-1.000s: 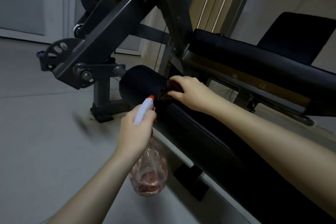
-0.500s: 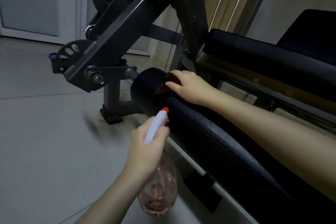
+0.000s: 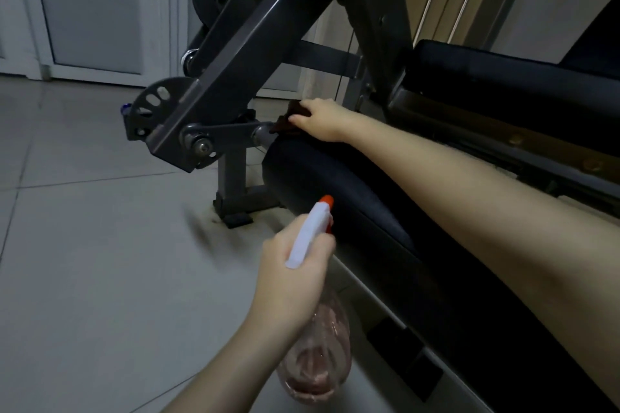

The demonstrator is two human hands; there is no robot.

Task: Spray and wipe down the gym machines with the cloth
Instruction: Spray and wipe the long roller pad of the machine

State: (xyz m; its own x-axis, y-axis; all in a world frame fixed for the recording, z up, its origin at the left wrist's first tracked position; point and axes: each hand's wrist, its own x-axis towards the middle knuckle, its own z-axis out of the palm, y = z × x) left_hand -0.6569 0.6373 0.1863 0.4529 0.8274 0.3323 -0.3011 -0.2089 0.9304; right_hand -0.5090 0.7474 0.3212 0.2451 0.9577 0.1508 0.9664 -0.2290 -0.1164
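Observation:
My right hand (image 3: 321,121) grips a dark cloth (image 3: 289,120) and holds it at the far end of a black roller pad (image 3: 318,178), where the pad meets its grey metal axle (image 3: 263,135). My left hand (image 3: 292,273) grips a clear spray bottle (image 3: 317,359) holding pinkish liquid, with a white trigger head and an orange nozzle (image 3: 326,200) that points up toward the pad. The bottle hangs below my fist, near the floor. Most of the cloth is hidden under my fingers.
The grey steel arm (image 3: 241,54) of the gym machine slopes down to a perforated pivot plate (image 3: 157,100). A post with a foot (image 3: 235,204) stands on the tiled floor (image 3: 84,261). Black bench pads (image 3: 510,80) lie at the right, a white door (image 3: 94,7) behind.
My right hand has slid the cloth along the roller pad toward the axle end. The left hand with the bottle has dropped lower and moved right in view as my head came closer.

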